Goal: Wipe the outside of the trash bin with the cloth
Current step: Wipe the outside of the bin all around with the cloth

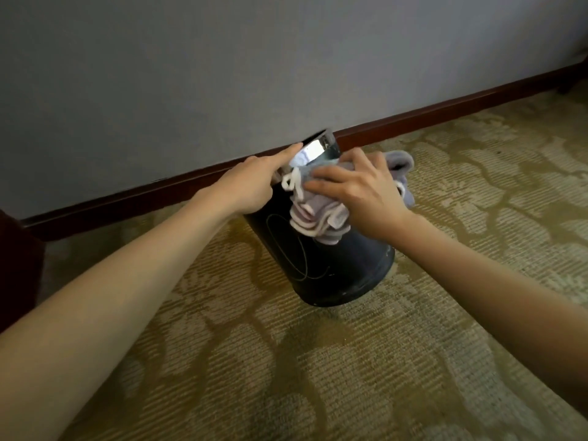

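Observation:
A dark round trash bin stands on the carpet close to the wall, tilted toward the wall, its shiny metal rim at the top. My left hand grips the rim on the bin's left side. My right hand presses a crumpled grey and white cloth against the upper near side of the bin. Part of the cloth sticks out behind my right hand. The bin's far side is hidden.
A grey wall with a dark wooden baseboard runs right behind the bin. Patterned olive carpet covers the floor. Dark wooden furniture stands at the left edge, another dark leg at the far right.

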### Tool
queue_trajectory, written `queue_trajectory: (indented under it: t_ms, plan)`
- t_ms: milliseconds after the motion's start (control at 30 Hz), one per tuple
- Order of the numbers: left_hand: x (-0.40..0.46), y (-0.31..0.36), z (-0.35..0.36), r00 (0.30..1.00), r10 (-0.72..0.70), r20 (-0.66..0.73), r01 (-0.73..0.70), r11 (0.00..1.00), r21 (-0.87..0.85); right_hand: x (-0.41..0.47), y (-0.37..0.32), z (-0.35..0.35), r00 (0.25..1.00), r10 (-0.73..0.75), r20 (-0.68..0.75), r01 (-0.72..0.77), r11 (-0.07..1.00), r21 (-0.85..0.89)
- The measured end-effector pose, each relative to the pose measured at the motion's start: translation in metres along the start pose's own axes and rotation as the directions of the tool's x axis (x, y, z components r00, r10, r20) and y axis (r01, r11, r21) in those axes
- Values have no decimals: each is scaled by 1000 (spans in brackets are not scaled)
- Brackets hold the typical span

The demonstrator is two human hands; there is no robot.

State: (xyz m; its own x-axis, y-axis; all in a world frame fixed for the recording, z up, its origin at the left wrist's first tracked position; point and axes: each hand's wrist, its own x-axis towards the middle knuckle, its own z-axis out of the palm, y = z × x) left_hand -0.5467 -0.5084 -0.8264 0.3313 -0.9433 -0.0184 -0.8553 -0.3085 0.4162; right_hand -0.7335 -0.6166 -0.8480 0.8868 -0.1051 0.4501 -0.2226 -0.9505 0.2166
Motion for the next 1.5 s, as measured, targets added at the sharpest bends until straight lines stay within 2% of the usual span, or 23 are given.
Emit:
queue_trajectory:
  t_ms: [67, 200, 333, 400, 467, 600, 667, 733, 833, 933, 1033, 1167, 1233, 1333, 1500]
  plan:
    - [0, -2, -1, 1000, 17, 6, -17, 1000, 0, 4, -4, 4, 1000, 0, 6, 0, 1000, 0]
    - [-5, -14, -2, 1000, -15, 26, 15, 1000, 0, -52, -19, 19, 972, -221, 82, 222, 975, -3]
    - [-8, -12, -4, 1000, -24, 16, 24, 1000, -5, -114, -33, 33, 856, -387, 342, 428, 902, -50]
    - [-9, -6, -2, 1000, -19, 14, 19, 1000, 19, -119, -32, 30, 824, -409, 393, 453, 891, -22]
    - [-11, 2, 3, 1000, -20, 2, 20, 999, 48, -104, -26, 21, 851, -396, 345, 425, 905, -10]
    - [-10, 12, 8, 999, 16, -28, -12, 992, 128, -40, -8, 4, 965, -246, 92, 252, 967, -48]
    - [-10, 15, 8, 999, 36, -41, -29, 985, 167, -21, -5, 4, 985, -170, 17, 171, 983, -62]
    - [-11, 14, 8, 998, 40, -39, -32, 984, 174, -25, -6, 11, 985, -170, -16, 169, 984, -58]
    - [-15, 8, 7, 999, 17, -38, -10, 988, 157, -65, -10, 26, 959, -284, 14, 285, 958, -38]
    - [-14, 5, 8, 999, 5, -31, 0, 989, 149, -110, -12, 41, 916, -372, 146, 378, 926, -9]
    - [-13, -2, 3, 1000, 3, -2, -3, 1000, 20, -130, -7, 48, 929, -326, 173, 322, 945, 54]
    - [-19, -25, -7, 988, 45, 150, -3, 963, -269, -139, 2, 51, 964, -226, 137, 215, 972, 91]
    - [-22, -38, -10, 986, 28, 167, 26, 950, -312, -142, 4, 53, 977, -173, 121, 162, 982, 101]
    - [-20, -47, -8, 994, -13, 111, 54, 926, -372, -145, 7, 56, 989, -111, 102, 99, 988, 115]
    - [-17, -41, 1, 997, 9, 75, 20, 927, -373, -150, 8, 60, 996, -58, 66, 48, 990, 133]
